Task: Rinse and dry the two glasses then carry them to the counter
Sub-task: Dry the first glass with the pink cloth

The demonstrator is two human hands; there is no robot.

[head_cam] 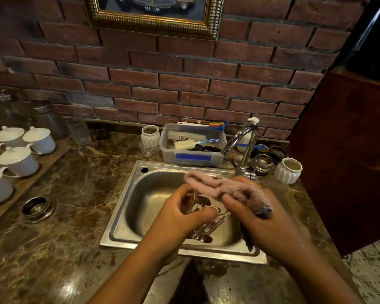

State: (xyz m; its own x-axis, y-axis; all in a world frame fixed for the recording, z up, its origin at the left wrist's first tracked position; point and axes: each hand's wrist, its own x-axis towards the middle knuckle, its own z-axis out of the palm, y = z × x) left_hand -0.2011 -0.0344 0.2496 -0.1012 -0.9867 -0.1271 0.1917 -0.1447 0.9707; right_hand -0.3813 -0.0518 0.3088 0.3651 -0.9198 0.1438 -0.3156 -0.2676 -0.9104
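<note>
Glass (203, 220): in the head view, the only one, a single clear drinking glass is held tilted over the basin of the sink (123, 227). The left hand (182, 216) has its fingers and thumb curled round the body. The right hand (259, 222), just right of it and also over the basin, clutches a bunched pink cloth (228, 191) that trails toward the glass's upper side.

The glass looks light, rigid and breakable, and probably wet, so slick against bare skin. A wrap round the wall, as the left hand has it, seems the safest hold, with the cloth working the rim and inside. The steel below would be unkind to a drop. The cloth is soft and limp, and any bunched hold will do.

By count:
- One glass is in hand.
- One tall clear tumbler (79, 130) stands on the counter beyond the sink's far-left corner. I cannot tell whether it is the task's second glass.
- One faucet (244, 145) rises behind the sink's far-right corner.
- One plastic tub (191, 150) of brushes sits just behind the sink.
- Two white ribbed pots (149, 136) stand nearby, one behind the sink and one to its right.
- Five white lidded cups (18, 160) are well left of the sink, some cut by the frame edge.
</note>
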